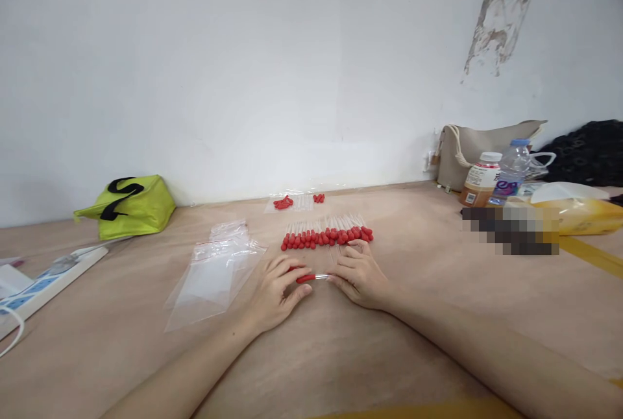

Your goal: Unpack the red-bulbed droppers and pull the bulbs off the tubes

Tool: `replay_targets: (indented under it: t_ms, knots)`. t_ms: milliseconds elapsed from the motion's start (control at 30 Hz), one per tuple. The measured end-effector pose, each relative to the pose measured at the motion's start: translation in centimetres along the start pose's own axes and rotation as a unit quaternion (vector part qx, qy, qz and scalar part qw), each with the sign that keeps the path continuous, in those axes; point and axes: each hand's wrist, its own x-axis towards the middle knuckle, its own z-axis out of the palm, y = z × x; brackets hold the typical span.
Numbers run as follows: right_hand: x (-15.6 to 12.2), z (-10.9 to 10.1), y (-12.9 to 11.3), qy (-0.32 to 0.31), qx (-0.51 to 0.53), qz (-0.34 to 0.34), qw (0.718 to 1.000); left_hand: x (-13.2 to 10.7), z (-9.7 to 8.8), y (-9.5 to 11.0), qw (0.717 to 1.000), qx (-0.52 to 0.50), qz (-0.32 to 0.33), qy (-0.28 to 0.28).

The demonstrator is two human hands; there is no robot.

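Note:
My right hand (357,275) is closed, pinching the clear tube of a glass dropper (321,276) low over the table. On the dropper's left end is a red rubber bulb (305,278), lying between the curled fingers and thumb of my left hand (280,289). A bit more red shows behind the left fingers, partly hidden. Just beyond my hands lies a row of droppers with red bulbs (326,237), bulbs toward me and tubes pointing away. A few clear tubes (335,252) lie by my right fingertips.
Clear zip bags (207,283) lie left of my hands. Near the wall, a clear bag (304,202) bears red bulbs and tubes. A yellow-green pouch (136,208) and power strip (48,289) are at left; bottles (481,179), a beige bag (487,140) and a yellow packet (584,215) at right.

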Motion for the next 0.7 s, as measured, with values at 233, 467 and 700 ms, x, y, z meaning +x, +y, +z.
replay_targets:
  t_ms: [233,467,700]
  knots:
    - [-0.3,-0.3,-0.2,-0.011,0.004,-0.045,0.999,-0.4,0.5,0.2,0.998,0.049,-0.007,-0.025]
    - [-0.2,-0.5,-0.5,-0.016,0.014,-0.058,0.998,-0.6,0.6,0.4,0.998,0.040,0.031,-0.022]
    - [-1.1,-1.0,1.1,-0.027,0.023,-0.021,0.999,-1.8,-0.8,-0.8,1.000,0.014,0.000,-0.003]
